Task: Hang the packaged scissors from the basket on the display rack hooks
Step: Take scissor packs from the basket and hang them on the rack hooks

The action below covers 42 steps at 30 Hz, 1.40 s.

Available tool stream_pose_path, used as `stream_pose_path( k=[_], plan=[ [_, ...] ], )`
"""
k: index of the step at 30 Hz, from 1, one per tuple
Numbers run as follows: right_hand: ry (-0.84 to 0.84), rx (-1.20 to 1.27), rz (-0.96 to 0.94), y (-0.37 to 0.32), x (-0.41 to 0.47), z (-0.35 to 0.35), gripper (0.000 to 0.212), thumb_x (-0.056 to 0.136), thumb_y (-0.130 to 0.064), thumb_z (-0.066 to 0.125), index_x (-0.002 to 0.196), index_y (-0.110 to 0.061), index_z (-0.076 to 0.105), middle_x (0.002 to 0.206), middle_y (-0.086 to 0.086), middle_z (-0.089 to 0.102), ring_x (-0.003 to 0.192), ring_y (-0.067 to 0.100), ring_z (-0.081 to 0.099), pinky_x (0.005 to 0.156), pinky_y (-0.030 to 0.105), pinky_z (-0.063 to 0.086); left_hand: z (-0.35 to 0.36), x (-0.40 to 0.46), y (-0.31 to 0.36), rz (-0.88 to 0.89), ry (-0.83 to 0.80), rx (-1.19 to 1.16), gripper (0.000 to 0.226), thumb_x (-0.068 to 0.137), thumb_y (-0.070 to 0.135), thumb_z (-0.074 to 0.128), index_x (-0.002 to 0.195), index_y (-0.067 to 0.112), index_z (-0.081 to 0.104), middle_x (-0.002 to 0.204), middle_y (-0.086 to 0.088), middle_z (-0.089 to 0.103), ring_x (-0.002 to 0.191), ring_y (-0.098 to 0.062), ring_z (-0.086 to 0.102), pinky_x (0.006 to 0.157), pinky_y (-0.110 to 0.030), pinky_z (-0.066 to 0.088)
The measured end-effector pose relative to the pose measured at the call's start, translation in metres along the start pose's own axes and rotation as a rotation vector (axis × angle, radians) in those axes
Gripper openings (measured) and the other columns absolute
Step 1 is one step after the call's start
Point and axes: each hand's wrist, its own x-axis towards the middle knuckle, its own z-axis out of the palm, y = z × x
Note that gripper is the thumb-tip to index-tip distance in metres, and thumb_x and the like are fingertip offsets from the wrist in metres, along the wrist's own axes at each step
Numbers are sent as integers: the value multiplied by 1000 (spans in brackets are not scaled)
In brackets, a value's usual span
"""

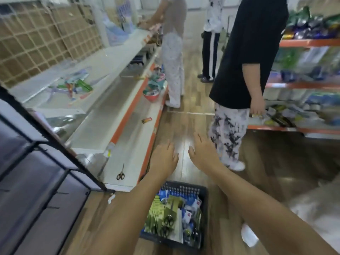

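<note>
While both our hands hover empty, task looks barely begun. Left hand (163, 159) and right hand (203, 153): fingers loosely spread, gripping nothing. Packaged scissors (168, 220) all lie in basket (185, 187) on floor beneath our forearms. No hung pack visible; everything left.

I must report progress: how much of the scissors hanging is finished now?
Done: nothing visible; no hung packs show. In hand: nothing; left hand and right hand are open above the floor. Left: the basket still holds many packaged scissors.
</note>
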Motion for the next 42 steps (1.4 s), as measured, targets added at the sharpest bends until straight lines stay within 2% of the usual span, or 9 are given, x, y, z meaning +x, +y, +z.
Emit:
stream_pose_path(
  k=[8, 14, 17, 19, 22, 27, 33, 39, 42],
  plan=[
    [-208, -39, 201, 60, -69, 72, 41, 91, -19, 49, 127, 2, 47, 122, 18, 54, 108, 32, 53, 92, 37, 42, 90, -27, 8, 46, -228, -46, 40, 99, 26, 40, 134, 5, 44, 137, -10, 47, 126, -23, 41, 105, -31, 31],
    [-315, -41, 354, 98, -95, 139, 51, 96, -25, 42, 142, -3, 32, 146, 11, 37, 132, 24, 38, 107, 32, 31, 172, -43, -17, 57, -417, 12, 47, 101, 31, 32, 142, 9, 34, 150, -8, 32, 137, -21, 30, 112, -30, 23],
    [-363, -44, 376, 122, -103, 186, 55, 98, -27, 37, 147, -6, 23, 152, 9, 29, 140, 21, 28, 114, 30, 23, 222, -46, -33, 43, -414, 14, 43, 92, 33, 54, 129, 11, 53, 131, -5, 55, 119, -18, 52, 99, -26, 41],
    [-365, -7, 435, 138, -114, 222, 54, 96, -24, 43, 145, -4, 30, 149, 13, 35, 137, 24, 33, 112, 33, 27, 256, -53, -40, 35, -430, 28, 45, 81, 36, 67, 118, 10, 63, 116, -5, 64, 105, -17, 61, 87, -22, 48],
    [-344, 18, 482, 157, -131, 277, 53, 92, -17, 52, 140, -1, 38, 142, 18, 44, 131, 30, 43, 107, 36, 35, 319, -65, -56, 32, -564, 27, 43, 98, 33, 41, 135, 13, 43, 139, -3, 44, 126, -19, 42, 105, -29, 35],
    [-479, 63, 502, 181, -158, 374, 54, 100, -23, 33, 149, -9, 14, 155, 5, 19, 143, 15, 18, 114, 21, 15, 416, -86, -89, -20, -602, 23, 41, 100, 33, 35, 138, 18, 38, 145, 1, 37, 132, -14, 34, 108, -25, 28],
    [-550, 201, 582, 196, -171, 488, 53, 98, -20, 40, 147, -10, 20, 151, 3, 25, 138, 15, 27, 107, 20, 28, 516, -102, -140, -189, -689, 18, 45, 99, 34, 39, 140, 17, 35, 143, 1, 38, 131, -15, 36, 105, -25, 31],
    [-535, 187, 700, 216, -169, 566, 59, 100, -18, 35, 149, -2, 6, 157, 12, 10, 144, 24, 14, 114, 29, 20, 595, -89, -168, -331, -642, -68, 35, 96, 38, 44, 124, 17, 44, 127, 0, 49, 115, -14, 46, 94, -26, 42],
    [-474, 203, 796, 226, -163, 588, 65, 101, -25, 34, 149, -2, -3, 158, 10, 3, 145, 23, 11, 112, 27, 24, 626, -79, -176, -414, -606, -82, 57, 96, 43, 43, 141, 10, 31, 145, -6, 37, 131, -19, 36, 105, -29, 34]
  ],
)
